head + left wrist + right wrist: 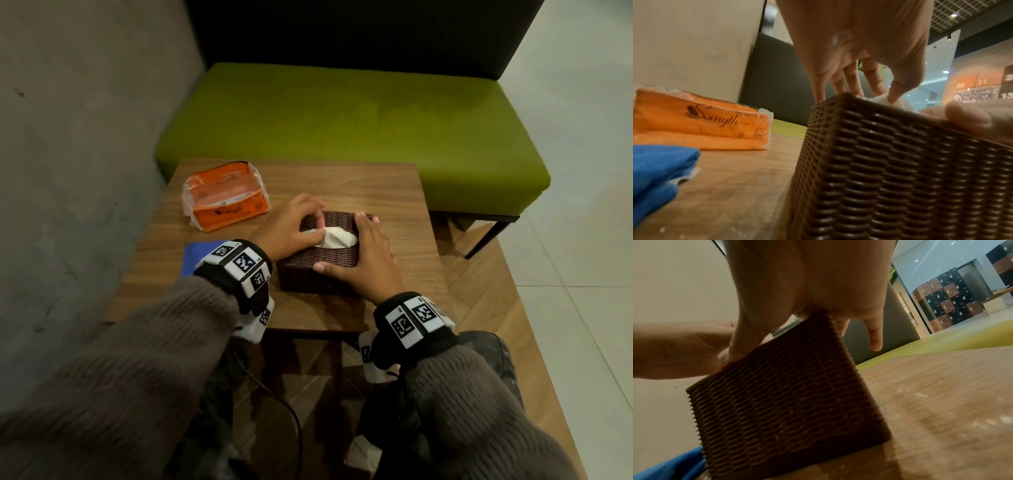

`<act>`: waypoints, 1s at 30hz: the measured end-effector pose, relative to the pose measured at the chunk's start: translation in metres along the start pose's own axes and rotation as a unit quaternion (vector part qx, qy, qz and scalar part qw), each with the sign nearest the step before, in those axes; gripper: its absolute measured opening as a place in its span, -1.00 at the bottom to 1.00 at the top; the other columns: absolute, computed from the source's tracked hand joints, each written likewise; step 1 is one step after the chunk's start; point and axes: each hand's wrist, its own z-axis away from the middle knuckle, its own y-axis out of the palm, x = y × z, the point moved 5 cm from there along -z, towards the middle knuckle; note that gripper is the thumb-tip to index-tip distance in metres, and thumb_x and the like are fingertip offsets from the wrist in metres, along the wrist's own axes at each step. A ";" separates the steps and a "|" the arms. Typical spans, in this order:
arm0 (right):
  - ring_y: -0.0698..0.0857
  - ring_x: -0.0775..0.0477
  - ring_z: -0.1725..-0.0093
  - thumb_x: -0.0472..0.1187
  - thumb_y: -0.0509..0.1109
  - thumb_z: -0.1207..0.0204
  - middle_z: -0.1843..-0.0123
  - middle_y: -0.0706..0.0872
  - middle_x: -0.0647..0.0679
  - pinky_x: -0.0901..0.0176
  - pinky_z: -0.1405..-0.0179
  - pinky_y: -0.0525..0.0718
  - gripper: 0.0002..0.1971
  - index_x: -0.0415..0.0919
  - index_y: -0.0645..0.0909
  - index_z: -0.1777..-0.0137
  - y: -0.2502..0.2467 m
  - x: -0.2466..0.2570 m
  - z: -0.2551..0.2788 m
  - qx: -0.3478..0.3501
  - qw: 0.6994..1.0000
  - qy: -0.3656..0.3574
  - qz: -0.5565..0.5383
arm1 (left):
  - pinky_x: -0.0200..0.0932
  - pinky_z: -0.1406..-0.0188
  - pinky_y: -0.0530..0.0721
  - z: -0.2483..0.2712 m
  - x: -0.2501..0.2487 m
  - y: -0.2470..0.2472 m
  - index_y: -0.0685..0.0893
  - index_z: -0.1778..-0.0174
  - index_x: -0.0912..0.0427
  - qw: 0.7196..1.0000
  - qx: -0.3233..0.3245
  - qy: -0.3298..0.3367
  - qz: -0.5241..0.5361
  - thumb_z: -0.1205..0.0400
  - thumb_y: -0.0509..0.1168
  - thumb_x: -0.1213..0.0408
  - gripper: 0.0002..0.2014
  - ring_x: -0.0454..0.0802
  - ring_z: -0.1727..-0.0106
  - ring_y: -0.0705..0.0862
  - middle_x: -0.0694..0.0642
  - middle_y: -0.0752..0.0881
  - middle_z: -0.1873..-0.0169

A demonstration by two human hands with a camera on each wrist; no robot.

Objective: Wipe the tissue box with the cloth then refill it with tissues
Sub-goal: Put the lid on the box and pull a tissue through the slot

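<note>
While the rigid woven tissue box is being steadied by the flat right hand, soft, tear-prone tissues are being pinched by the left hand.

- A wooden table is standing by a green bench.
- A wicker tissue box, an orange tissue pack and a blue cloth are lying on it.

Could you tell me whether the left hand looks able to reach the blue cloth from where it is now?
Probably yes: the blue cloth lies uncovered beside the left hand's wrist, though that hand is pinching the tissue.
</note>
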 end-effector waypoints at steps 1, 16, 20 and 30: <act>-0.11 0.04 -0.71 0.43 0.47 -0.14 -0.73 0.05 0.05 -0.33 -0.62 0.14 0.22 -0.10 0.01 -0.70 0.000 0.000 0.000 -0.001 1.000 0.000 0.000 | -0.28 -0.23 0.34 0.001 0.001 0.001 0.65 0.17 0.17 1.000 -0.012 -0.001 0.011 -0.51 0.41 0.34 -0.94 -0.13 -0.30 0.51 0.11 0.61 -0.24; 0.52 -0.09 -0.31 -0.02 0.55 -0.39 -0.30 0.57 -0.09 -0.12 -0.24 0.61 -0.58 -0.10 0.63 -0.23 -0.022 -0.002 0.059 -0.196 0.971 -0.133 0.024 | -0.37 -0.11 0.44 0.095 -0.009 0.005 0.63 -0.12 0.12 0.981 -0.183 -0.009 -0.060 -0.56 0.35 0.26 -0.79 -0.16 -0.11 0.52 0.04 0.60 -0.05; 0.59 -0.19 -0.31 -0.28 0.50 -0.45 -0.30 0.65 -0.18 -0.15 -0.24 0.63 -0.67 -0.16 0.71 -0.23 -0.009 -0.012 0.064 -0.196 0.966 -0.163 0.040 | -0.37 -0.20 0.42 0.103 -0.007 0.027 0.69 -0.20 0.17 0.979 -0.166 -0.007 -0.114 -0.56 0.35 0.32 -0.72 -0.10 -0.18 0.54 0.09 0.67 -0.11; 0.32 -0.20 -0.63 -0.45 0.31 -0.55 -0.61 0.40 -0.18 -0.08 -0.55 0.39 -0.49 -0.16 0.52 -0.50 -0.005 -0.011 0.018 -0.110 0.991 -0.071 0.024 | -0.26 -0.46 0.20 0.059 -0.003 0.032 0.48 -0.48 0.23 0.984 -0.114 -0.081 -0.114 -0.63 0.23 0.44 -0.55 0.09 -0.51 0.38 0.19 0.49 -0.45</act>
